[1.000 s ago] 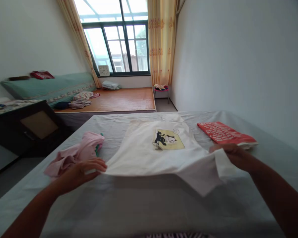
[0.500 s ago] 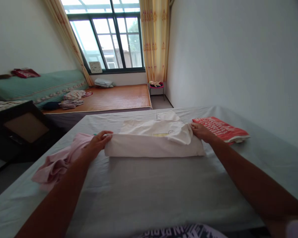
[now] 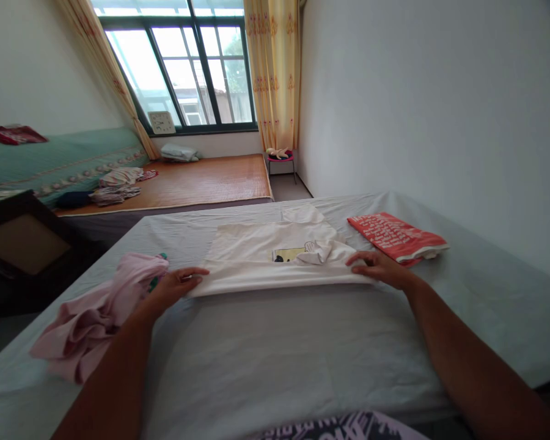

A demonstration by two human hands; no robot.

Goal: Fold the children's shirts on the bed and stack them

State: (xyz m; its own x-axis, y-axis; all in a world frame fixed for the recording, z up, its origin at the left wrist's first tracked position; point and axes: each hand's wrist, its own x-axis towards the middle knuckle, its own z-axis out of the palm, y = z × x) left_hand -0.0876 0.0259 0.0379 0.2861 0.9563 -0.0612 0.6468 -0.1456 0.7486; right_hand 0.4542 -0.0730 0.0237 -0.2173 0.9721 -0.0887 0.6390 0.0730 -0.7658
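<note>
White folded cotton T-shirt (image 3: 275,260) lies mid-bed on the grey sheet (image 3: 275,360); left hand (image 3: 176,286) and right hand (image 3: 378,267) press flat, fingers spread, on its near corners.

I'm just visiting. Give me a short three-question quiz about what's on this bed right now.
1. True or false: the left hand and right hand both press flat on the white T-shirt.
2. What lies beside the left hand? A) pink garment B) black shoe C) blue towel
3. Fill in: the red packet lies to the ____ of the T-shirt.

Key: 1 true. 2 A, the pink garment. 3 right.
</note>
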